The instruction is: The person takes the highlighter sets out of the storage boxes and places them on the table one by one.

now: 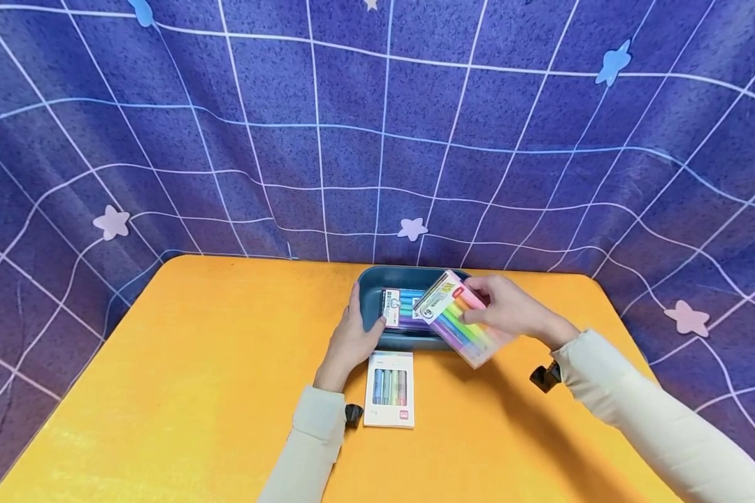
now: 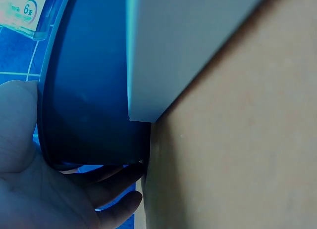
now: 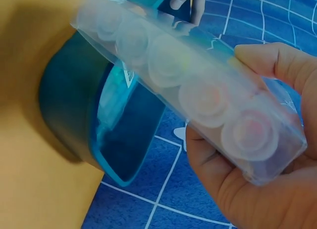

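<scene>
A dark teal plastic bin (image 1: 409, 342) sits at the back of the table. My left hand (image 1: 350, 341) holds its left end, the thumb at the rim and the fingers along the outside. Inside the bin lies a clear pack of blue and purple pens (image 1: 409, 318). Over the bin's right part, tilted, is a clear pack of rainbow-coloured highlighters (image 1: 462, 325), which my right hand (image 1: 503, 307) grips by its right side between thumb and fingers. In the right wrist view several round ends of the highlighters (image 3: 203, 98) show through the plastic.
A white box of markers (image 1: 389, 412) with a window lies on the yellow table (image 1: 226, 391), just in front of the bin and beside my left wrist. Behind the table hangs a blue grid-patterned curtain (image 1: 352, 161) with stars.
</scene>
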`<state>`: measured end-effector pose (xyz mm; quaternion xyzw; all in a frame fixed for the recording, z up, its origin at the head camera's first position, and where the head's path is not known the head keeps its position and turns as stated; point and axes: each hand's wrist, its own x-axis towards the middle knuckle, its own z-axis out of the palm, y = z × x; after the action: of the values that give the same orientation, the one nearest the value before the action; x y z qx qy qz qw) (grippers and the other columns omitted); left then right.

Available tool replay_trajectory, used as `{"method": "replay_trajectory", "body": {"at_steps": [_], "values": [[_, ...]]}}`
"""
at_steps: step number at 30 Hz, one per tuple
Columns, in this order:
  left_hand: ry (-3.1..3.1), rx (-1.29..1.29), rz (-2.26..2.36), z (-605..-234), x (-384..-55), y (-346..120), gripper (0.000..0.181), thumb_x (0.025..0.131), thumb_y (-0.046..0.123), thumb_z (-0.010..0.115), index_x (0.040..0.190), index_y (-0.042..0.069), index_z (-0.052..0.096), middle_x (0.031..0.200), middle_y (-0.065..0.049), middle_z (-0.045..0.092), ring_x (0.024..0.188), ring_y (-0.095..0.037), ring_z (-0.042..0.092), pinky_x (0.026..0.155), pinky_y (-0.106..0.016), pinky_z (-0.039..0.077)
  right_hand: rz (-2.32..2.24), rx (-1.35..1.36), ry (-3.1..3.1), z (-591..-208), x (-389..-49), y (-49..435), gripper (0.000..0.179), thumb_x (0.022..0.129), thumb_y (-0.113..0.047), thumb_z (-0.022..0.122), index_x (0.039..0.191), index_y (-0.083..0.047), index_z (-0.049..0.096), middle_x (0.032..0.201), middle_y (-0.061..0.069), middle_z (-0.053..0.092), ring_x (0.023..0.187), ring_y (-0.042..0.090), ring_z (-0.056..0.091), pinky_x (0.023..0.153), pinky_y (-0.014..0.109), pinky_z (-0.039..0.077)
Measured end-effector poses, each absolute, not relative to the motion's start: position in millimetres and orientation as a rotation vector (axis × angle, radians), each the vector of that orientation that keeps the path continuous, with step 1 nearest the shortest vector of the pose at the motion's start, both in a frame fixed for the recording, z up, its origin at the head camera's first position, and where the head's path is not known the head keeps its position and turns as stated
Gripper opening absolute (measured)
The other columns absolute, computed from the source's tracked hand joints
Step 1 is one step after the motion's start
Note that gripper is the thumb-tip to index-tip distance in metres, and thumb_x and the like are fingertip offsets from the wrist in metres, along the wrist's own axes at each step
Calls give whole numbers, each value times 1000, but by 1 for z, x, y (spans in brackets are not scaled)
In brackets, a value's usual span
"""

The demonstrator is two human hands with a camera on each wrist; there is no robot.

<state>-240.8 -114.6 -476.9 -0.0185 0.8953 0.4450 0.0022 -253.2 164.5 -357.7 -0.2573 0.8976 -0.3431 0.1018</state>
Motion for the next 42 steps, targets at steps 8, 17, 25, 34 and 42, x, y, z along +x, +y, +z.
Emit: {"method": "replay_trajectory", "body": {"at_steps": [8, 17, 25, 34, 42], "values": [[2815, -52, 1403, -478, -241, -114, 90, 98, 39, 59, 163, 29, -3, 169, -15, 22, 145, -44, 41, 115, -65, 35, -1051, -745, 2633, -366, -245, 171, 29, 83, -12, 76, 109, -3, 68, 88, 6, 73, 74, 11, 63, 66, 21, 54], [2819, -52, 1404, -477, -241, -114, 91, 98, 39, 59, 163, 28, -3, 168, -16, 22, 145, -45, 40, 115, -65, 36, -1115, -686, 2572, -376, -238, 173, 27, 83, -10, 74, 109, -5, 68, 86, 6, 72, 72, 12, 65, 65, 23, 56], [2830, -53, 1381, -477, -241, -114, 90, 98, 40, 59, 163, 28, -3, 168, -16, 23, 143, -47, 43, 114, -66, 37, -1165, -645, 2516, -387, -231, 176, 35, 84, -10, 73, 117, -1, 66, 89, 7, 73, 74, 13, 66, 66, 24, 58], [2828, -50, 1385, -475, -238, -115, 91, 98, 38, 60, 164, 26, -2, 167, -19, 25, 142, -49, 43, 113, -66, 37, -1247, -610, 2403, -399, -226, 177, 40, 87, -9, 69, 124, 4, 62, 95, 13, 74, 78, 15, 68, 70, 26, 59], [2819, -44, 1399, -475, -240, -115, 91, 98, 39, 60, 164, 23, 0, 168, -17, 24, 145, -46, 41, 115, -64, 36, -1344, -579, 2316, -407, -219, 176, 40, 88, -8, 67, 124, 9, 59, 100, 18, 73, 80, 13, 68, 73, 26, 60]]}}
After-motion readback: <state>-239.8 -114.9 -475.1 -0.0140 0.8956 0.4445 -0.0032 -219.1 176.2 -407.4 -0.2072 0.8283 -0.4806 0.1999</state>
